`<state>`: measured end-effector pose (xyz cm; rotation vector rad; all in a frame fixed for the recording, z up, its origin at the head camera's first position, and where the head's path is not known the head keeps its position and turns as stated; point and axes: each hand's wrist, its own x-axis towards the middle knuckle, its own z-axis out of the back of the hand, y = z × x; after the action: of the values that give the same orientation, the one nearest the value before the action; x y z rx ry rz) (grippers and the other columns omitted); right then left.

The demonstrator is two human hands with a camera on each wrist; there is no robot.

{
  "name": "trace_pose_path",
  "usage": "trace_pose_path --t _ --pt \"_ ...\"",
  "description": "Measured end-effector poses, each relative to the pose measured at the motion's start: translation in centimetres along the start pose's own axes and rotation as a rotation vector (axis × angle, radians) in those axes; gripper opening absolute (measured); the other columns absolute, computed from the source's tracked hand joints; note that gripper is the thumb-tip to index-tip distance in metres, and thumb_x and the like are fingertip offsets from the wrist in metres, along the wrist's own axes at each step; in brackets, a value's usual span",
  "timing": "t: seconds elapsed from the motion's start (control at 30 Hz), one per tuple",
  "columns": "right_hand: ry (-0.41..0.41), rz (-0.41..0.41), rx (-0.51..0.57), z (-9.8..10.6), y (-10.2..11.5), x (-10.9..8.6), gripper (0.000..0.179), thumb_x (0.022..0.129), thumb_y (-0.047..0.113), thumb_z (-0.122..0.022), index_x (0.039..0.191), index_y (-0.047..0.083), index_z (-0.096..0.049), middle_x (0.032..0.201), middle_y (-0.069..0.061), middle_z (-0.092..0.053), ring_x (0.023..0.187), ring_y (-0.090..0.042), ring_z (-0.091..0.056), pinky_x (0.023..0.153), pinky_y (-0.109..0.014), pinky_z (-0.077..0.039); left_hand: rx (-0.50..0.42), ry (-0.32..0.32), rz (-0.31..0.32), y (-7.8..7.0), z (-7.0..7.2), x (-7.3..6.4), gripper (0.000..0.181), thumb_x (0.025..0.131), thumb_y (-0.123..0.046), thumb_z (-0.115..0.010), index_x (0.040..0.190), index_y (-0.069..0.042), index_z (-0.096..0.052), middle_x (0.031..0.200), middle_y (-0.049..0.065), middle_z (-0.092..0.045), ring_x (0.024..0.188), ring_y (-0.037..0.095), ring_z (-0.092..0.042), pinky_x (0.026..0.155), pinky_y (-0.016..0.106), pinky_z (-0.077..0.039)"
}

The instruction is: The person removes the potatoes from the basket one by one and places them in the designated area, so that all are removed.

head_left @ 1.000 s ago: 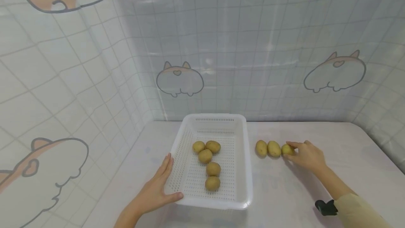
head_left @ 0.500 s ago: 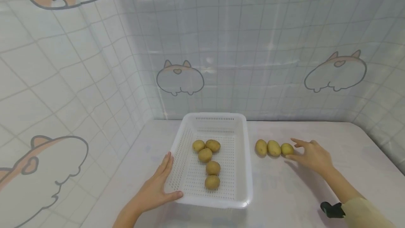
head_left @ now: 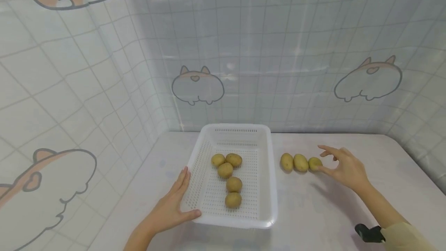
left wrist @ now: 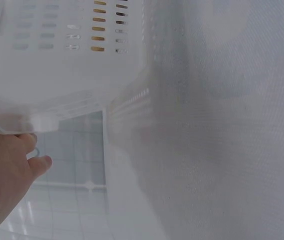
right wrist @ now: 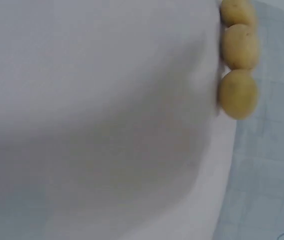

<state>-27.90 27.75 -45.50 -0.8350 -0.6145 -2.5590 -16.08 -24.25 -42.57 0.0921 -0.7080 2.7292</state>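
R hand [head_left: 348,169] empty, fingers apart, nr end potato [head_left: 314,162] of row of 3, R of basket [head_left: 237,224]. L hand [head_left: 168,209], fingers straight, touches basket's L side. 5 potatoes [head_left: 234,184] inside per head cam; L wrist cam: bits thru slots only.

Basket [head_left: 237,223]: white, dotted with perforated rows
Table [head_left: 306,212]: pale, faintly pinkish white
Potatoes [head_left: 301,163]: yellow-brown (yellower on the table)
Backdrop [head_left: 275,42]: grey-white grid, orange-and-white cartoon animals outlined in grey
Sleeve [head_left: 405,237]: pale yellow

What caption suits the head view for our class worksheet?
Left hand touching a white basket holding five potatoes, right hand near three potatoes in a row.
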Motion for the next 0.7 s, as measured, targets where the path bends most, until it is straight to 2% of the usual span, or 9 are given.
trace_pose_path --t 0.3,0.47,0.7 --pt "-0.050 0.057 0.055 0.7 2.1 2.0 0.075 0.060 0.025 -0.090 0.129 0.017 -0.061 0.095 0.006 -0.071 0.076 -0.003 -0.043 0.048 -0.022 -0.036 -0.002 -0.004 -0.007 0.1 -0.1 0.0 0.115 0.075 -0.060 -0.073 0.152 0.002 -0.014 0.160 0.015 -0.004 0.143 0.036 -0.014 0.105 0.057 -0.031" --pt "-0.056 0.077 0.059 1.1 3.4 2.9 0.080 0.059 0.022 -0.091 0.132 0.018 -0.059 0.096 0.005 -0.071 0.077 -0.006 -0.045 0.048 -0.022 -0.037 -0.003 -0.008 -0.009 0.1 -0.1 0.1 0.114 0.075 -0.057 -0.074 0.152 0.002 -0.015 0.160 0.015 -0.005 0.143 0.036 -0.015 0.105 0.058 -0.032" --pt "-0.060 0.159 0.098 1.8 5.6 4.4 0.083 0.057 0.025 -0.091 0.133 0.019 -0.058 0.098 0.005 -0.071 0.079 -0.008 -0.047 0.047 -0.021 -0.037 -0.006 -0.005 -0.001 0.1 -0.1 0.1 0.114 0.075 -0.057 -0.074 0.152 0.002 -0.015 0.161 0.014 -0.004 0.143 0.036 -0.014 0.105 0.058 -0.031"
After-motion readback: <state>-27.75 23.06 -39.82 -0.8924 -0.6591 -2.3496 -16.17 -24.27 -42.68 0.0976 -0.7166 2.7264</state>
